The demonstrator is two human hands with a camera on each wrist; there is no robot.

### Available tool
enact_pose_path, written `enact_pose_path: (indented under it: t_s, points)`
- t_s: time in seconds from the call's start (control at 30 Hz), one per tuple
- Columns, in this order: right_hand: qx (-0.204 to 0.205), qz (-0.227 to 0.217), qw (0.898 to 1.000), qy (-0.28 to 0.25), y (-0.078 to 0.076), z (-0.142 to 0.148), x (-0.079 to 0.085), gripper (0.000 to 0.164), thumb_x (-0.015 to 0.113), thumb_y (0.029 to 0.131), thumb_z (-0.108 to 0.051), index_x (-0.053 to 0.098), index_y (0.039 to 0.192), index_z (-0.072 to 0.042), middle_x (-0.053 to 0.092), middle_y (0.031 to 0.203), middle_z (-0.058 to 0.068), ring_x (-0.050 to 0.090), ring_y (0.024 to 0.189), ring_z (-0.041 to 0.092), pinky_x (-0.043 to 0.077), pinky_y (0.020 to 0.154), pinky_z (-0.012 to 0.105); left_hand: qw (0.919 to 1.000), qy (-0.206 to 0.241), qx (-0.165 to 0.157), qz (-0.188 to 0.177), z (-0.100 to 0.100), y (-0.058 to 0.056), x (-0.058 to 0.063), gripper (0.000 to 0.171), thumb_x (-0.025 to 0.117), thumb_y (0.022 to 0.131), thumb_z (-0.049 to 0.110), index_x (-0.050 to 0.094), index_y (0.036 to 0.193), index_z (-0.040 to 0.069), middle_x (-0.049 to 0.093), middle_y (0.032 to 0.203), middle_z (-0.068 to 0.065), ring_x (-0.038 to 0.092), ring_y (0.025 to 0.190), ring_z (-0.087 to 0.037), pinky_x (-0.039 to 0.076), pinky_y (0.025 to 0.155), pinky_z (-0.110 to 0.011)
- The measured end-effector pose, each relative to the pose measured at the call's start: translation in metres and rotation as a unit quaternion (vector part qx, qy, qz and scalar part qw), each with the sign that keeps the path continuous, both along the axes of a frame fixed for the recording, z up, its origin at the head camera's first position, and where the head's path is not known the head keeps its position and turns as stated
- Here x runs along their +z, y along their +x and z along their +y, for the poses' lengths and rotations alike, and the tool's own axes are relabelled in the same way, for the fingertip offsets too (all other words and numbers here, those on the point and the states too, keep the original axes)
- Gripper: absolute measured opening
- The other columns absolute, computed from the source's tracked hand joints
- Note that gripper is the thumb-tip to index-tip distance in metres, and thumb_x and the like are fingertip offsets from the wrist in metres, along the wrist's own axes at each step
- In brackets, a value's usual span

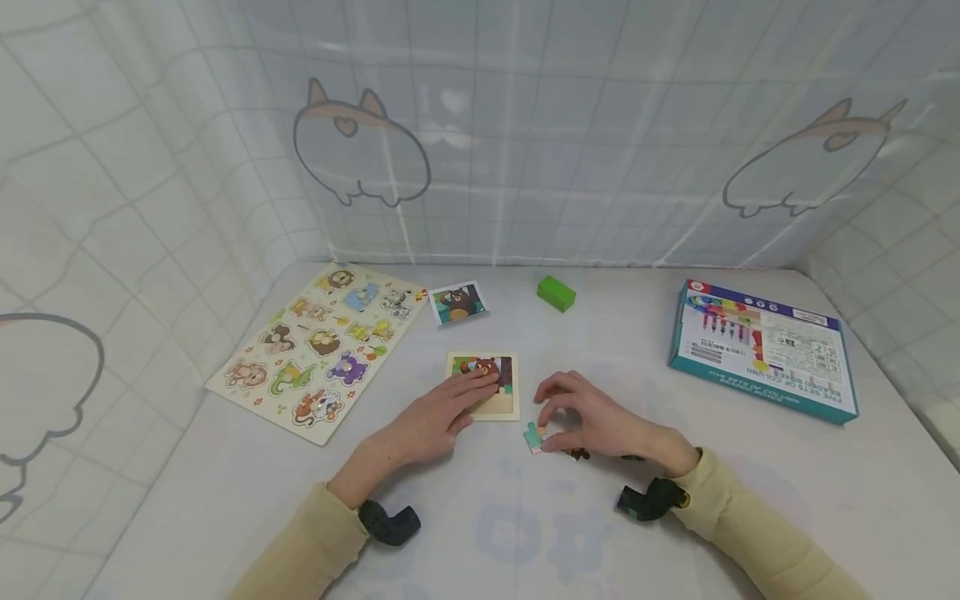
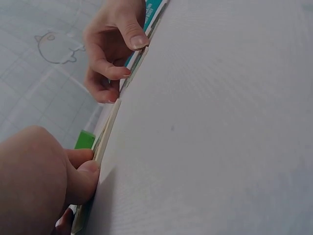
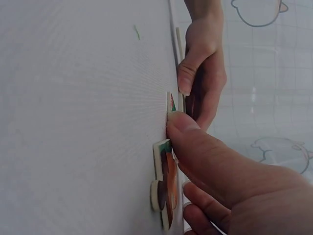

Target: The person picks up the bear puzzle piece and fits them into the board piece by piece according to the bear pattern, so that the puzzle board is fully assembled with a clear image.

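Observation:
A small wooden jigsaw tray (image 1: 516,400) with a bear picture lies flat at the middle of the table, its near part bare wood. My left hand (image 1: 427,425) rests on it, fingers stretched over the picture and thumb at the near edge. To the right, my right hand (image 1: 600,423) pinches a teal jigsaw piece (image 1: 533,437) between thumb and forefinger, low at the table. A brown jigsaw piece (image 3: 165,181) lies just beside that thumb in the right wrist view. Another dark piece (image 1: 632,457) shows partly under the right wrist.
A picture card of a bear (image 1: 458,303) and a green block (image 1: 557,293) lie behind the tray. At left is a large animal puzzle board (image 1: 315,354); at right, a flat teal-edged box (image 1: 765,350). A tiled-pattern curtain (image 1: 525,150) stands behind the table.

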State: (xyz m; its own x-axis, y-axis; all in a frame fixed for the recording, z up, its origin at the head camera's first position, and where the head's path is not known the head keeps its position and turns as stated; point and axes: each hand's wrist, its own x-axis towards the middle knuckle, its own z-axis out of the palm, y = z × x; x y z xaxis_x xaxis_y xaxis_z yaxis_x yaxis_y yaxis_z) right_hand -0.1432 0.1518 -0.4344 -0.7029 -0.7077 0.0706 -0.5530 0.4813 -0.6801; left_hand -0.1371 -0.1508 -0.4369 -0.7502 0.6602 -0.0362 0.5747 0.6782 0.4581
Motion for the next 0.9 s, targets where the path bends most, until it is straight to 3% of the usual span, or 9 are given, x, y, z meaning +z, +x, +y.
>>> enact_pose_path:
  t_s: [0.4, 0.67, 0.9]
  points:
    - [0.024, 0.028, 0.999, -0.018, -0.0016, 0.0018, -0.0028, 0.018, 0.081, 0.084, -0.034, 0.071, 0.097, -0.025, 0.056, 0.126, -0.003, 0.045, 0.121, 0.015, 0.047, 0.100, 0.039, 0.9988, -0.024, -0.001, 0.044, 0.0012, 0.0001, -0.0016, 0.055, 0.051, 0.103, 0.015, 0.037, 0.155, 0.021, 0.029, 0.163, 0.004, 0.023, 0.152, -0.021, 0.024, 0.125, -0.041]
    - [0.020, 0.022, 0.999, -0.020, -0.0013, 0.0013, -0.0006, 0.018, 0.081, 0.084, -0.034, 0.071, 0.096, -0.025, 0.056, 0.126, -0.003, 0.045, 0.121, 0.015, 0.047, 0.100, 0.039, 0.9985, -0.030, 0.015, 0.044, 0.0020, 0.0014, -0.0009, 0.055, 0.052, 0.103, 0.015, 0.037, 0.156, 0.020, 0.032, 0.162, 0.001, 0.026, 0.151, -0.023, 0.026, 0.124, -0.041]
    - [0.015, 0.012, 1.000, -0.014, -0.0013, 0.0017, -0.0022, 0.018, 0.080, 0.085, -0.037, 0.071, 0.097, -0.026, 0.055, 0.126, -0.005, 0.044, 0.122, 0.015, 0.047, 0.101, 0.040, 0.9983, -0.022, 0.019, 0.051, -0.0001, 0.0035, 0.0007, 0.054, 0.053, 0.103, 0.017, 0.039, 0.155, 0.018, 0.032, 0.162, 0.002, 0.021, 0.153, -0.022, 0.025, 0.125, -0.042]
